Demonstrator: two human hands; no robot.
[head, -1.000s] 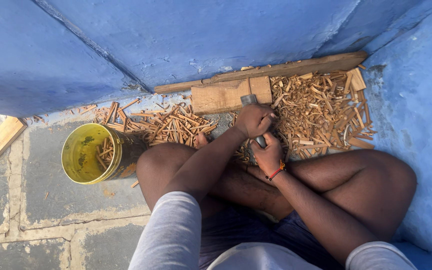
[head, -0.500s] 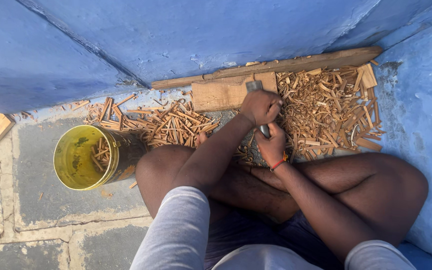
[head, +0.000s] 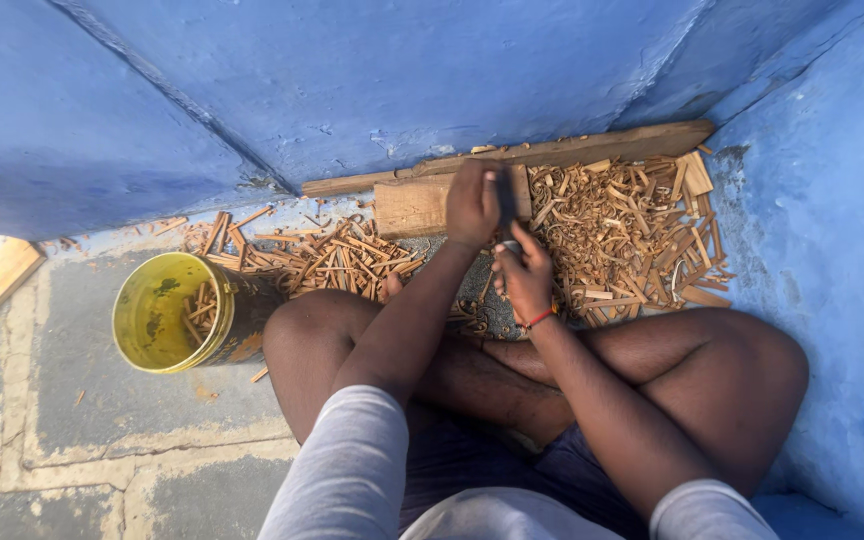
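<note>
Left hand (head: 473, 203) has risen since half a second ago, fist closed on a dark tool (head: 505, 192) over the wooden block (head: 414, 205); right hand (head: 525, 275) stays below, pinching something too small to identify.

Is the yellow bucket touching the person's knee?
Apart. In the head view a strip of bare grey floor shows between the yellow bucket and the knee, with only a small wood chip lying in it.

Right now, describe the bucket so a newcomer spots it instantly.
Start at the blue wall, then drop to the grey paved floor left of the seated person's knee. The yellow bucket lies tipped there, a few wood strips inside: the only round, yellow thing among brown scraps.
</note>
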